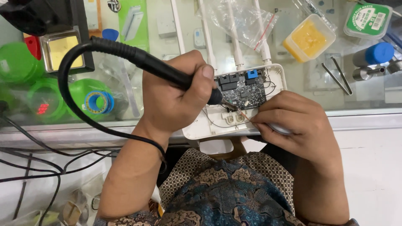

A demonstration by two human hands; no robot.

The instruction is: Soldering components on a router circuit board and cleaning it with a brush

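My left hand (176, 96) is closed around the black handle of a soldering iron (138, 58); its tip touches the lower edge of a dark circuit board (245, 90). The board sits in an opened white router case (217, 125) with several white antennas (234, 37) pointing away from me. My right hand (293, 121) pinches a thin wire (245, 117) that meets the iron's tip, and the hand rests on the case's right corner. The iron's thick black cable (75, 104) loops left and passes under my left wrist.
A glass counter (364, 102) holds a yellow tub (309, 38), metal tweezers (337, 75), a green-lidded tin (368, 19), a blue-capped bottle (374, 54), a solder spool (98, 102) and a clear bag (243, 19). Green containers (19, 62) and black cables (37, 163) lie at the left.
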